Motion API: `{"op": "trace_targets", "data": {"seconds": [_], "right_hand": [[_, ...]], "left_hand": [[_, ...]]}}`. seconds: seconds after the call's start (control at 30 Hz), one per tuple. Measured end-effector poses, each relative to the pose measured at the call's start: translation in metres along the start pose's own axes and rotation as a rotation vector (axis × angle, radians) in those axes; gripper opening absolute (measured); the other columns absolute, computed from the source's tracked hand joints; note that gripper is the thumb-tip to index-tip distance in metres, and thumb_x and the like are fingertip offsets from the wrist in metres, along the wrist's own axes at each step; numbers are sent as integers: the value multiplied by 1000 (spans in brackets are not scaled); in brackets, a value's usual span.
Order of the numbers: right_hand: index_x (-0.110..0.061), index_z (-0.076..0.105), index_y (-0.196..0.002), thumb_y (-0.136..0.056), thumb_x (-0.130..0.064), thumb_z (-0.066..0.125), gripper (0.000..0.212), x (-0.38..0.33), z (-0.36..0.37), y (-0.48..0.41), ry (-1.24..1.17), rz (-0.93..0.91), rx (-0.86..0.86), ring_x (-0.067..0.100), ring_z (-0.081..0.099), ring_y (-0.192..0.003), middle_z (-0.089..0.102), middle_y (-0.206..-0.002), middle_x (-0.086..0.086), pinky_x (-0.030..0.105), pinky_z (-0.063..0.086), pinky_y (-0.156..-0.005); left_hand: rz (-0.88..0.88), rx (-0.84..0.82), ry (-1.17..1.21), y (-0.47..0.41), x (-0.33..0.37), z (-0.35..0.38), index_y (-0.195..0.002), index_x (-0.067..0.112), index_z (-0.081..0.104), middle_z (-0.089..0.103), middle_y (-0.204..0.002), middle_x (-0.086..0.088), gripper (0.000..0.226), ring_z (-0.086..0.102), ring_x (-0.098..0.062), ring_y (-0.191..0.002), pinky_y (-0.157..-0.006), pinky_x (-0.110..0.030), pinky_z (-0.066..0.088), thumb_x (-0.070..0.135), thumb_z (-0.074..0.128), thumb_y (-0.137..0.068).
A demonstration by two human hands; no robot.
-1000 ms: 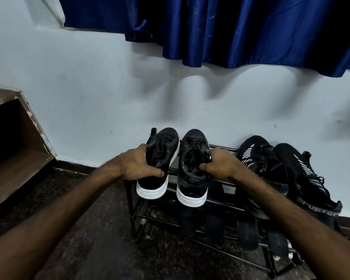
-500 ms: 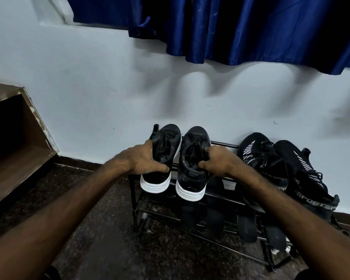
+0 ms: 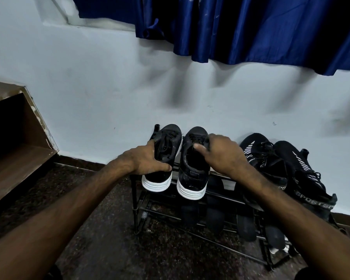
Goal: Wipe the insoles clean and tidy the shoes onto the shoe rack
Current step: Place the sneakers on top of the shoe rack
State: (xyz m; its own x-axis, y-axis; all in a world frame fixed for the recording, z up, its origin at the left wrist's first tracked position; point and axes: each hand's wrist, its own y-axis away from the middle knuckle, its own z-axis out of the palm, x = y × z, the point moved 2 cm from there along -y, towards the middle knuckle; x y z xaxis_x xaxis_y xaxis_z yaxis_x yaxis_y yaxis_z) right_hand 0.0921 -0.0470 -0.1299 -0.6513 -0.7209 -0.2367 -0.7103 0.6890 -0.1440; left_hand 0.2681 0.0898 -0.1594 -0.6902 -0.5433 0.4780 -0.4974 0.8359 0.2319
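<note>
Both sneakers look mid-placement atop the shoe rack (image 3: 134, 199): left hand (image 3: 143, 160) clamps the left sneaker (image 3: 157, 181), right hand (image 3: 224, 156) the right sneaker (image 3: 192, 178); next, settle heels, let go.

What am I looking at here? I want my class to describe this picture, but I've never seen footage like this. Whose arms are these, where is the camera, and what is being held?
There is no machine here. These are a person's two bare arms, filmed by a wide-angle camera worn on their head, looking forward and down. The left hand grips the left white-soled sneaker. The right hand grips the right white-soled sneaker. Both sneakers appear to rest on the top tier of a black shoe rack against the wall. Beside them lies a striped black pair. Dark insoles sit on the lower tier. A blue curtain hangs above.
</note>
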Motion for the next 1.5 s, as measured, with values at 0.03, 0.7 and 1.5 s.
{"op": "trace_targets", "data": {"seconds": [0.03,0.7,1.5], "right_hand": [[-13,61,-94,-91,-69,41,59,-10,-5,7,-12,-3,7,28,59,-85,64,-91,7,34,44,-71],[-10,48,-127,-86,-25,67,47,-28,18,55,69,-181,-268,39,57,-114,59,-125,17,43,46,-94],[-18,59,-133,-99,-30,54,37,229,-32,1,-163,-144,-269,17,53,-124,60,-133,3,34,37,-108]], "left_hand": [[4,-2,-9,0,1,1,-148,23,26,61,-131,-2,109,60,-22,-113,-100,-38,48,70,69,-59],[85,-1,-332,6,7,-8,-146,21,27,46,-141,-8,133,52,-29,-124,-101,-45,46,79,65,-33],[514,64,-157,-85,240,117,-118,24,69,70,-113,-4,35,64,-23,-106,-90,-36,50,37,70,-86]]}}
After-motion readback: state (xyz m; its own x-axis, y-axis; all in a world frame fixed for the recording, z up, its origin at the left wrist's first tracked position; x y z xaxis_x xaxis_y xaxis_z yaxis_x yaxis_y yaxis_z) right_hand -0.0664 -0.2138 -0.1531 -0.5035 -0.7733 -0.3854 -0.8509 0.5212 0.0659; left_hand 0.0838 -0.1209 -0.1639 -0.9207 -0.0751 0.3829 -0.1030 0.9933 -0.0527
